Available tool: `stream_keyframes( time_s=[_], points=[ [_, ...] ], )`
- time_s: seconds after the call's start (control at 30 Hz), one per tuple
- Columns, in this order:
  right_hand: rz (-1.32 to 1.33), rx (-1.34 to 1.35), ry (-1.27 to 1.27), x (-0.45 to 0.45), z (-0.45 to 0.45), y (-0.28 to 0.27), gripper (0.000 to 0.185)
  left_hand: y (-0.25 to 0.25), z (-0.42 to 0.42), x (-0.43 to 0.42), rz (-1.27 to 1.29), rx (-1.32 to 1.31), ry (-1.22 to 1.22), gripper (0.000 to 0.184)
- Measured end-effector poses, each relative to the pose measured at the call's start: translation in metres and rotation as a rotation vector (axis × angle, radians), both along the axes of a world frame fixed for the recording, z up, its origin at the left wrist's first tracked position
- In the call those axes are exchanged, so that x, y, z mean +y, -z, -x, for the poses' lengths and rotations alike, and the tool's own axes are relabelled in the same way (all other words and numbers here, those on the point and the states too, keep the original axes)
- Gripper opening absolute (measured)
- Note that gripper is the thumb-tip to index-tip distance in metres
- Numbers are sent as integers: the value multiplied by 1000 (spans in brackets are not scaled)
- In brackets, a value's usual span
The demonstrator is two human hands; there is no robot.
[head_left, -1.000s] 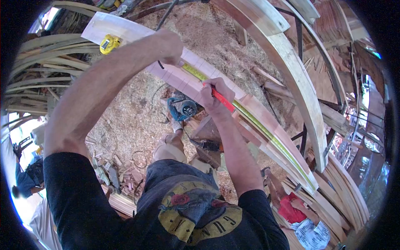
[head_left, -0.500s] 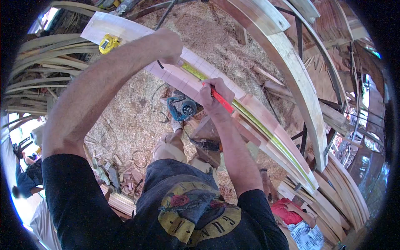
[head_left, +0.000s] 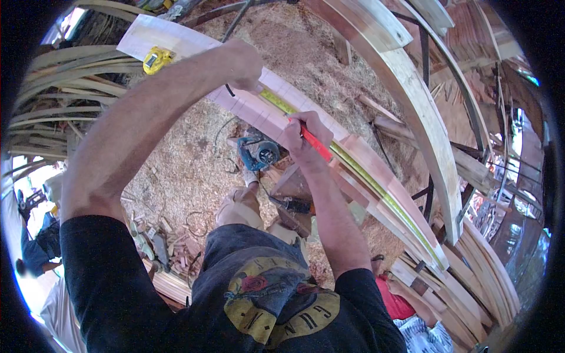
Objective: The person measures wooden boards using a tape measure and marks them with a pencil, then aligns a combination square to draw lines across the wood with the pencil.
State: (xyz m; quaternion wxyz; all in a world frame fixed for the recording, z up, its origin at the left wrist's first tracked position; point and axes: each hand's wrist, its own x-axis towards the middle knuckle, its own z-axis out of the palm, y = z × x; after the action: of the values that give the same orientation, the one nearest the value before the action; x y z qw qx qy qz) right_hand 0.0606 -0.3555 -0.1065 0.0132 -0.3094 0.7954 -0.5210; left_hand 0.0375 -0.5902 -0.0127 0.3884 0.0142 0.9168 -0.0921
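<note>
A long, curved, pale wooden beam (head_left: 244,112) with pencil lines across it runs from upper left to lower right. The yellow tape measure case (head_left: 158,60) rests near its upper left end, and the yellow blade (head_left: 368,178) stretches along the beam. My left hand (head_left: 242,63) is closed over the beam and the tape blade; its fingertips are mostly hidden. A red marking pencil (head_left: 315,142) is gripped in my right hand (head_left: 307,132), its tip beside the blade.
A blue power tool (head_left: 258,153) sits on the shavings-covered floor below the beam. Large curved timbers (head_left: 426,112) stand at the right. Curved strips (head_left: 65,88) are stacked at the left. A co-worker in red (head_left: 395,301) is at the lower right.
My hands, the pencil and the tape hold nearly the same place on the beam. The co-worker in red has shifted at the lower right.
</note>
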Motion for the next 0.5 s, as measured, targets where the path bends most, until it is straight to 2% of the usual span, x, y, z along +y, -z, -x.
stream_keyframes(
  time_s=[0.13,0.5],
  points=[
    [0,19,5,-1,-1,-1,3,-2,-1,-1,-16,15,-10,53],
    [4,33,-23,0,-1,-1,4,-2,0,-1,-2,-4,-3,51]
  ],
)
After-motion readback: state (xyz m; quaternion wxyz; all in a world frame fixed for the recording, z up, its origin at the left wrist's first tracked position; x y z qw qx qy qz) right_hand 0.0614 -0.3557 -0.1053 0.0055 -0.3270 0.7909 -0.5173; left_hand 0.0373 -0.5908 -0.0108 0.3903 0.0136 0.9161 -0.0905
